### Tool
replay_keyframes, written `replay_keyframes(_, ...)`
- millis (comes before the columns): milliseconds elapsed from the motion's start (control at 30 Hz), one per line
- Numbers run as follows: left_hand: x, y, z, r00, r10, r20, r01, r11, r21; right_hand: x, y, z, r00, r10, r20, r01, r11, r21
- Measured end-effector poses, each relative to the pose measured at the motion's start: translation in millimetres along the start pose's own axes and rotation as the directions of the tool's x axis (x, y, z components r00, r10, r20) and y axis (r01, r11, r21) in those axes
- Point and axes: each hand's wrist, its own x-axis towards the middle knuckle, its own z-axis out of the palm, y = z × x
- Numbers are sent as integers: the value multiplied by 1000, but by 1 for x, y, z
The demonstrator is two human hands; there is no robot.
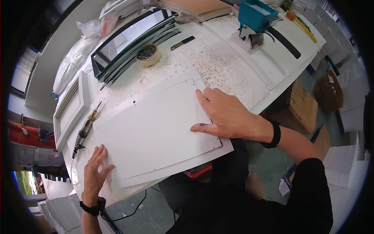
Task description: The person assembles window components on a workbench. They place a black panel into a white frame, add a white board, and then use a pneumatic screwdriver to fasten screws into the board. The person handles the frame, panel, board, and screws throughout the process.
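Note:
A white flat panel with small dark holes near its edges lies on a slightly larger white board or frame. My right hand rests on the panel's right side, its thumb stretched over the face and its fingers at the upper right corner. At the lower left corner, my left hand sits against the edge with its thumb apart from its fingers. Neither hand is closed round anything. Left of the panel lies a slim powered screwdriver, its bit pointing away from me.
A round tub of small dark screws stands beyond the panel. Near it lie a flat-bladed knife and stacked dark-edged glass panes. A teal hopper tool stands far right. An empty white frame lies left; a cardboard box is below right.

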Motion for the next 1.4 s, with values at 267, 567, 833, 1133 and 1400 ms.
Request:
replay_keyframes(267, -2, 1, 10, 997, -8, -77, 11, 999, 44, -85, -41, 5, 976, 212, -41, -148, 799, 583)
replay_keyframes(567, -3, -6, 12, 997, -2, -82, 4, 1000, 18, -104, -53, 37, 837, 441, 322, -357, -5, 934)
replay_keyframes(833, -5, -19, 13, 992, -19, -128, 10, 998, -70, -129, -88, 63, 870, 291, 398, -371, -143, 917)
replay_keyframes(1133, -2, -34, 22, 982, 22, -189, -36, 997, -73, -123, -90, 61, 842, 307, 443, -350, -315, 882)
replay_keyframes(1400, -2, -35, 28, 976, 3, -219, -26, 994, -103, -119, -86, 65, 861, 301, 411, -339, -263, 903)
